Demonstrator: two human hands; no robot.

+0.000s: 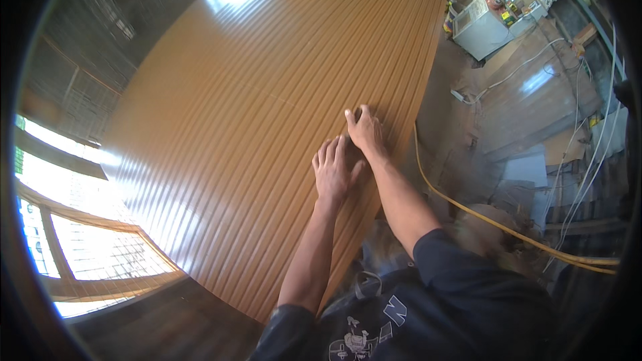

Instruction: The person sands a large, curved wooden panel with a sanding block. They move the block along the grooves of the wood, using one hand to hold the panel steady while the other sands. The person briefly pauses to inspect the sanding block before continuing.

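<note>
A wide brown panel [227,113] with a ribbed, glossy surface stretches out before me. My left hand [332,172] lies palm down on its ribs, fingers stretched and a little apart, the thumb out toward the right. Just beyond it and to the right, near the panel's right edge, is my right hand [366,132]. Its fingers are curled, and a small dark patch shows between thumb and forefinger. Whether this is a held thing or shadow I cannot make out. The two hands are close together, the left fingertips beside the right wrist.
A yellow hose [481,217] runs past the panel's right edge. Beyond it, a white power strip [457,95] and loose cables lie on the dusty floor. A pale cabinet [483,27] stands at the far right, tools on top. Barred windows [100,247] are at left.
</note>
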